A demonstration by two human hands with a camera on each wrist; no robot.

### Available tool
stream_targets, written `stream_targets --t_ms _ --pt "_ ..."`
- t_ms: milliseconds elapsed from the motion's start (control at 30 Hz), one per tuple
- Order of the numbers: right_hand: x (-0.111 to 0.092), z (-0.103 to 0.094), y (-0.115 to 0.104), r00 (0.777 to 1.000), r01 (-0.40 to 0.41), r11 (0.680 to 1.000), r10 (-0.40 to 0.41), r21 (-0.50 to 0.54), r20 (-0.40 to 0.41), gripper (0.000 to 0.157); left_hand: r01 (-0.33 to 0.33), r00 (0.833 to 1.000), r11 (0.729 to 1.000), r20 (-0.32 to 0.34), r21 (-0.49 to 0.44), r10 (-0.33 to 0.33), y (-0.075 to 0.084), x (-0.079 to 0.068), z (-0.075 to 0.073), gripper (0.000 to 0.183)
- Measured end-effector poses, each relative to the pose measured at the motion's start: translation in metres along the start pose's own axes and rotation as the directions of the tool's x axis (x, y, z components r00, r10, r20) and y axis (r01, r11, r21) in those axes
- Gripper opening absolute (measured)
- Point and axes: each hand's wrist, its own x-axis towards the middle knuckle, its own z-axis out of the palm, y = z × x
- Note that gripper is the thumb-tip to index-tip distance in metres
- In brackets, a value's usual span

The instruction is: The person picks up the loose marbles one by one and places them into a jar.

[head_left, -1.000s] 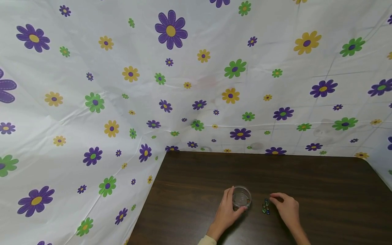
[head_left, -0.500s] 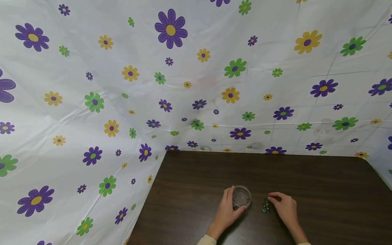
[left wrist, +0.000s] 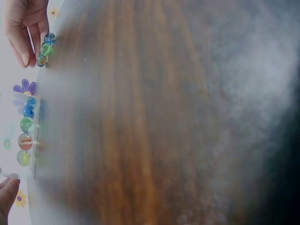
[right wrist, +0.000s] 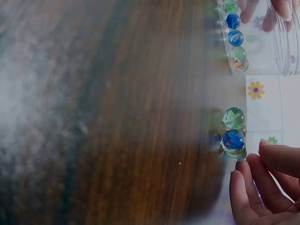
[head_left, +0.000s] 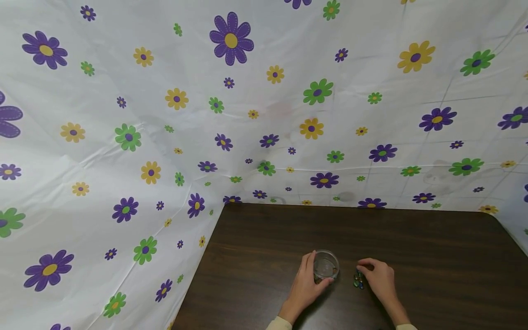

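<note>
Left grip [head_left: 305, 283] around the clear jar [head_left: 326, 264], marbles [left wrist: 26, 124] inside.

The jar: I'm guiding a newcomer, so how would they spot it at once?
On the dark tabletop, before the flowered sheet, find the person's left hand. It grips the clear round jar. Unlike the small loose marbles nearby, the jar is a wide container with marbles inside.

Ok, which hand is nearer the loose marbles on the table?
Right. The right hand is close beside the marbles; the left hand is farther off, to their left, holding the clear jar.
</note>
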Motion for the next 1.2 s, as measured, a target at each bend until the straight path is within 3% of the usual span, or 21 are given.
stream_targets --t_ms 767,1200 --pt "0.0022 0.0030 0.0008 0.999 0.014 1.000 -0.013 -0.016 0.045 0.008 -0.015 1.000 1.000 -0.010 -0.013 0.015 -0.0012 0.0003 0.0007 0.084" --pt "0.0012 0.0044 0.0005 1.000 0.024 0.999 -0.024 -0.025 0.012 0.006 -0.014 1.000 1.000 -0.014 -0.006 0.014 -0.0017 -0.0003 0.0012 0.085"
